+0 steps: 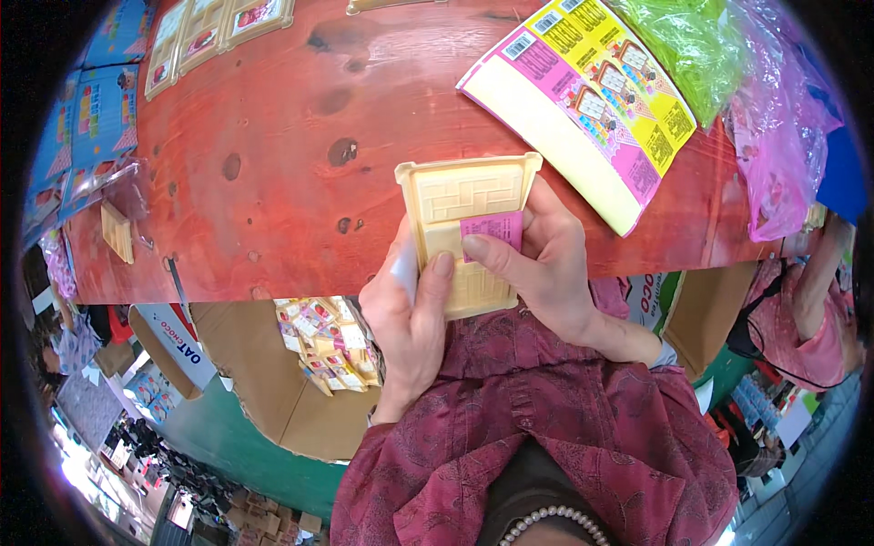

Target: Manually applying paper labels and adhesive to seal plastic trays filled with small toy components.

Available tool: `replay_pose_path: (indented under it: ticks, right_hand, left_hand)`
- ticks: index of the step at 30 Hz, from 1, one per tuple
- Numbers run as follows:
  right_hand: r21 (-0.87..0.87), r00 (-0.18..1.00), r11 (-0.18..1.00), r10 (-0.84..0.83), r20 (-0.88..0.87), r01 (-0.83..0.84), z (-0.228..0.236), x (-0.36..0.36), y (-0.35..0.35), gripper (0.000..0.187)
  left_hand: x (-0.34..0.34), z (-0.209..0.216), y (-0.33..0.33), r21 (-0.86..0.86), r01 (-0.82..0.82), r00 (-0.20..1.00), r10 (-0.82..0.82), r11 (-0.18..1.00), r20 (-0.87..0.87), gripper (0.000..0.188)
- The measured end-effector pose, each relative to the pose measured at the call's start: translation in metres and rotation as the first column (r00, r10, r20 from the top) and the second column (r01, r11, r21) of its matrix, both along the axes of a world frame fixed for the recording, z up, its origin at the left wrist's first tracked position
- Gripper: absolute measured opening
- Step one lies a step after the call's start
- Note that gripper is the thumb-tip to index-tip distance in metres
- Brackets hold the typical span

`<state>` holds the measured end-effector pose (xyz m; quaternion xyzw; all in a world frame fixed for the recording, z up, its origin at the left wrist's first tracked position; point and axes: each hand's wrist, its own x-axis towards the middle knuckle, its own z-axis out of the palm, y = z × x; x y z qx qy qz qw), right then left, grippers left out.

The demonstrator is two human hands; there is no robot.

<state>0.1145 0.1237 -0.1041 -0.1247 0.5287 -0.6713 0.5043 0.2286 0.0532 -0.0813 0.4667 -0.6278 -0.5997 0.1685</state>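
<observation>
Cream, probably plastic case sits between left hand and right hand, both curled, gripping it.

A red wooden tabletop, marked with dark knots, fills much of the view. Blue printed packages are gathered at its left edge. At the upper right lies a bright green plastic bag, with a translucent pink-purple bag just beside it. Below the tabletop's left side is a white printed carton near the green floor. Brown cardboard boxes are grouped at the bottom; a co-worker in a pink top is at the far right.
</observation>
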Motion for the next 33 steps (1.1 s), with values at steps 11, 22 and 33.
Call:
replay_pose_path:
  ticks: [11, 22, 33]
  right_hand:
    - [-0.058, 0.991, 0.990, -0.127, 0.034, 0.129, -0.004, 0.000, -0.004, 0.051]
    - [-0.101, 0.989, 0.984, -0.145, 0.024, 0.147, -0.008, -0.001, -0.005, 0.051]
    - [-0.131, 0.993, 0.985, -0.113, -0.031, 0.108, -0.013, 0.000, -0.002, 0.052]
  left_hand:
    - [-0.009, -0.004, 0.006, -0.571, 0.231, 0.970, -0.139, 0.787, 0.201, 0.053]
    - [-0.005, 0.000, 0.007, -0.565, 0.338, 0.939, -0.307, 0.753, 0.154, 0.059]
    - [-0.009, -0.001, 0.002, -0.567, 0.471, 0.882, -0.350, 0.676, 0.315, 0.064]
